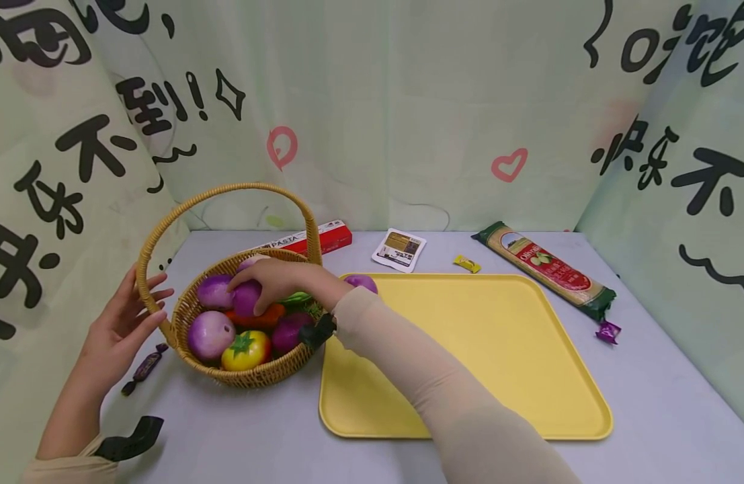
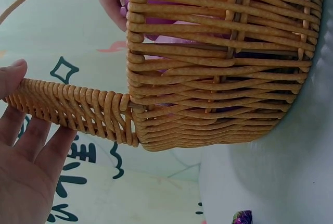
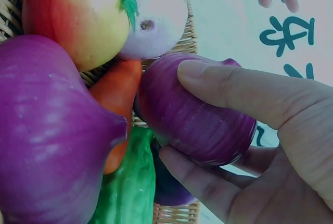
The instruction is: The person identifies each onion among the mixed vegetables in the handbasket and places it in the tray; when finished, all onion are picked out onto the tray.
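My right hand (image 1: 277, 282) reaches into the wicker basket (image 1: 251, 380) and grips a purple onion (image 3: 195, 112) between thumb and fingers. Around it lie a pale purple round vegetable (image 1: 211, 335), a yellow-red tomato (image 1: 246, 351) with a green top, an orange carrot (image 3: 122, 88), a green bumpy vegetable (image 3: 127, 182) and another purple onion (image 3: 47, 125). A further purple vegetable (image 1: 216, 291) sits at the basket's left inside. My left hand (image 1: 120, 329) holds the basket handle (image 2: 73, 107) near its left foot, thumb on one side and fingers on the other.
A yellow tray (image 1: 492, 356) lies right of the basket, under my right forearm; a purple item (image 1: 361, 281) shows at its far left corner. Behind are a red pasta box (image 1: 335, 236), a white packet (image 1: 399, 249), a yellow candy (image 1: 466, 263) and a green-ended pasta bag (image 1: 547, 269). Wrapped candies flank both sides.
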`<state>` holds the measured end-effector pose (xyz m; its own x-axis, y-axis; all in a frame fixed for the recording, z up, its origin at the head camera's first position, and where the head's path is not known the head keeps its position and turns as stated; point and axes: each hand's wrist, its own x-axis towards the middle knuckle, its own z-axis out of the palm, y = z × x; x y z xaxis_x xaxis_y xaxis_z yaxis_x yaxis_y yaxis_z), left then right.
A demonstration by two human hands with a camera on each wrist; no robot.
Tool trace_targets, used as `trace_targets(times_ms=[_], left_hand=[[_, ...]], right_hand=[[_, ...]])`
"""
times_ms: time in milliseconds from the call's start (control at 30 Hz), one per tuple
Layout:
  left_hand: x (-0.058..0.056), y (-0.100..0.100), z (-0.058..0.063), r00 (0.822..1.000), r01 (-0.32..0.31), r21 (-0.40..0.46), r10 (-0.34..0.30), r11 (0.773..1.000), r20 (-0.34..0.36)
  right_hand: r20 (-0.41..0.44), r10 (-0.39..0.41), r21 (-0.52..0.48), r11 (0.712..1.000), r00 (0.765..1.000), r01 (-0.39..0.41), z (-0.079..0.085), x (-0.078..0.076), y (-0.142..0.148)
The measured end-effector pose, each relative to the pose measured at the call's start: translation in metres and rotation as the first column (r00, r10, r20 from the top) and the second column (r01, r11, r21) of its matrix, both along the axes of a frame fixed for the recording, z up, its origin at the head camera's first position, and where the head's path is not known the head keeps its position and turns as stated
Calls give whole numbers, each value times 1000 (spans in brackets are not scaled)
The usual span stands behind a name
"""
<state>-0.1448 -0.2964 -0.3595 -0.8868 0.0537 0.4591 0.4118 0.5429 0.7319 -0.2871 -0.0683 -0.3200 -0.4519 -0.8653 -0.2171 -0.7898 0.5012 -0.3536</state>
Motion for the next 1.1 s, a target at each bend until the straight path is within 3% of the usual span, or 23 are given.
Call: trace_targets(times_ms=[500,900,1100], left_hand=[[-1,-1,0,1000,-1,-10,1,1000,5],[0,0,0,1000,-2,-2,2,1000,10],[0,0,0,1000,-2,-5,2,1000,12]], right_hand=[[-56,36,-13,999,998,-37,7,-3,14],[-101,50,-34,998,994,-54,12,4,30],[-62,12,-56,998,998,-16,15,7,42]])
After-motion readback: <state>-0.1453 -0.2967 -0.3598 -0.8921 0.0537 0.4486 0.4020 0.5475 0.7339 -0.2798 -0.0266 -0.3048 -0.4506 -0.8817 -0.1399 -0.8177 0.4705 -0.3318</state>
